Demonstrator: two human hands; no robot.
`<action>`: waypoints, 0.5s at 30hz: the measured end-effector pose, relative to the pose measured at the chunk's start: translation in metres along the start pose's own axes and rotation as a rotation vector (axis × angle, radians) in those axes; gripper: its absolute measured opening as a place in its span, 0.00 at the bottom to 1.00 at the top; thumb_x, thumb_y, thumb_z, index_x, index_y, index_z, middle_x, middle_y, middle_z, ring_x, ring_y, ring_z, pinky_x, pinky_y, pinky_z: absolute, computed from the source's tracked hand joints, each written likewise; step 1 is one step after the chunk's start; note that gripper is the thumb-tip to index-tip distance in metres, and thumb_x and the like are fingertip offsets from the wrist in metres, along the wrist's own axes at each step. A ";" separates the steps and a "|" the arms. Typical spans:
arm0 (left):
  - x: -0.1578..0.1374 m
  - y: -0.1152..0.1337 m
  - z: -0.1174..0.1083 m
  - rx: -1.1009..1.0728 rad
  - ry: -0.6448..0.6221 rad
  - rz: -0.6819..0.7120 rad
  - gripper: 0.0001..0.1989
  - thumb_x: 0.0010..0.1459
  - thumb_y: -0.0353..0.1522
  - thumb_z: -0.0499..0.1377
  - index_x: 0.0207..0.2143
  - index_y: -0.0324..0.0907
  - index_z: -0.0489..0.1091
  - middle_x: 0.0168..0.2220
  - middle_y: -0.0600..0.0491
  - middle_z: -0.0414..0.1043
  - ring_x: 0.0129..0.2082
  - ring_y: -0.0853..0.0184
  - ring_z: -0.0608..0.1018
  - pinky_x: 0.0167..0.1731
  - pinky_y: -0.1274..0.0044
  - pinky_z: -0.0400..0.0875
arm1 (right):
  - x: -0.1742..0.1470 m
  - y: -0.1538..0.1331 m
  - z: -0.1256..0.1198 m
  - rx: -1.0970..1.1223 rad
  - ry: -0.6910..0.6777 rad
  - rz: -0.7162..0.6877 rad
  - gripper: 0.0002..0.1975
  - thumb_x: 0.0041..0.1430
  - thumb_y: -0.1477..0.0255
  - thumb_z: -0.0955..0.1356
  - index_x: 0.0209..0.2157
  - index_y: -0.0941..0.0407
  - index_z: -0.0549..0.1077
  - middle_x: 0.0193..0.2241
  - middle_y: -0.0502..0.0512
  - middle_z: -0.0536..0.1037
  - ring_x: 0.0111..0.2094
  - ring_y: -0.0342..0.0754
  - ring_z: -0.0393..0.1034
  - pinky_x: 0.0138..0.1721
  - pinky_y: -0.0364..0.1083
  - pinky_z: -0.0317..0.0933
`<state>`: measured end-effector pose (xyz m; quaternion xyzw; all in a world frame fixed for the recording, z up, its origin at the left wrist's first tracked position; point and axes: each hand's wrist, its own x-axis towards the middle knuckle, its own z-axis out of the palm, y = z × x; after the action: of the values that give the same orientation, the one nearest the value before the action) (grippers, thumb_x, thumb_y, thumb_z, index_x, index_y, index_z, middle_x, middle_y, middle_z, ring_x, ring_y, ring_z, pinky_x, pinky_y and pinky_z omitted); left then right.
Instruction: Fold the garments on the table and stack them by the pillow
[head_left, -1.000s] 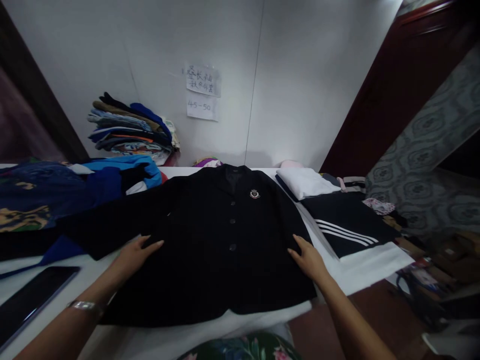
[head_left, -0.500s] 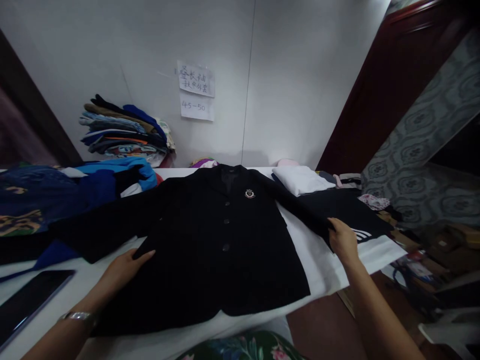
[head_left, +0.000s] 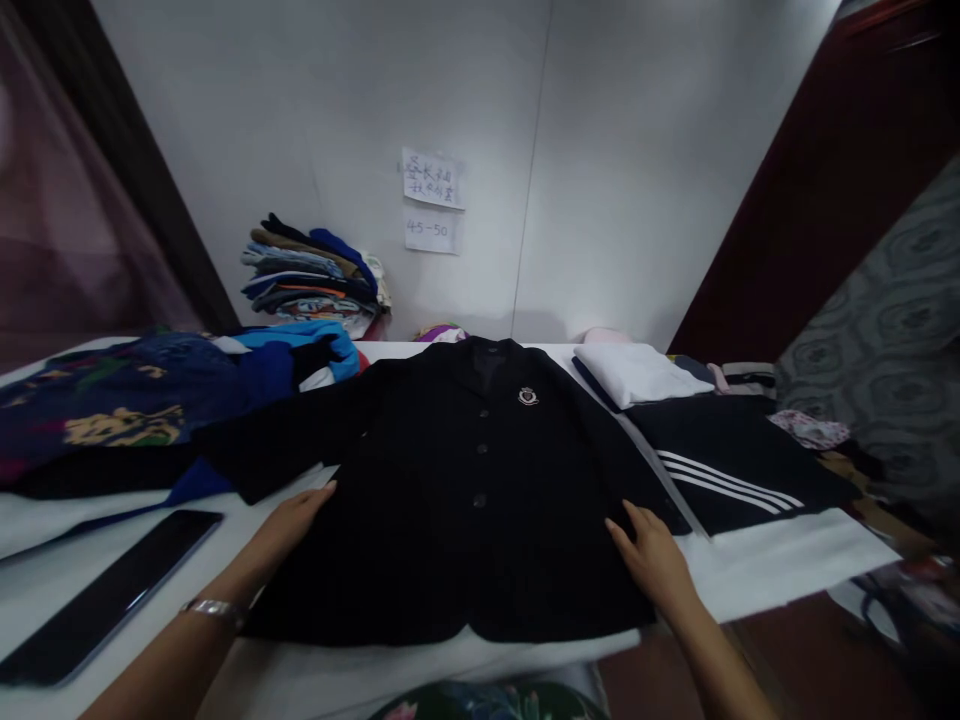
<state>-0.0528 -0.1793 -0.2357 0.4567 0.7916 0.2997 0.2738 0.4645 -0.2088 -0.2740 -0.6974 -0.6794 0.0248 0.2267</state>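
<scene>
A black blazer (head_left: pixel 420 500) lies front up on the white-covered table, with buttons down its middle and a crest badge (head_left: pixel 528 397) on the chest. My left hand (head_left: pixel 289 525) is at its left side edge, thumb on top and the other fingers largely hidden, seemingly pinching the cloth. On the opposite side, my right hand (head_left: pixel 656 555) touches the blazer near the side edge, thumb and forefinger apart. One sleeve (head_left: pixel 292 430) stretches out left; the other (head_left: pixel 637 465) lies slanting down close along the body.
A phone (head_left: pixel 112 590) lies at the left front. Rumpled clothes (head_left: pixel 150 390) cover the left back, near a tall folded stack (head_left: pixel 311 270). To the right are folded white cloth (head_left: pixel 637 372) and a black garment with white stripes (head_left: pixel 727 450). Paper signs (head_left: pixel 433 200) hang on the wall.
My right hand has let go of the sleeve end and moved left to the blazer's side. That sleeve now lies nearer the body, uncovering the white stripes. The view has shifted left.
</scene>
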 end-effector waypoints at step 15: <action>-0.020 0.010 0.001 -0.339 -0.188 -0.050 0.14 0.43 0.44 0.60 0.26 0.42 0.70 0.26 0.52 0.76 0.28 0.60 0.78 0.30 0.73 0.72 | -0.008 0.018 -0.018 0.402 -0.131 0.325 0.42 0.49 0.47 0.61 0.60 0.58 0.62 0.44 0.65 0.77 0.51 0.61 0.70 0.46 0.52 0.67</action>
<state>-0.0377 -0.1926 -0.2260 0.4103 0.7118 0.3780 0.4267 0.4868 -0.2213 -0.2659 -0.7352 -0.5531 0.2407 0.3092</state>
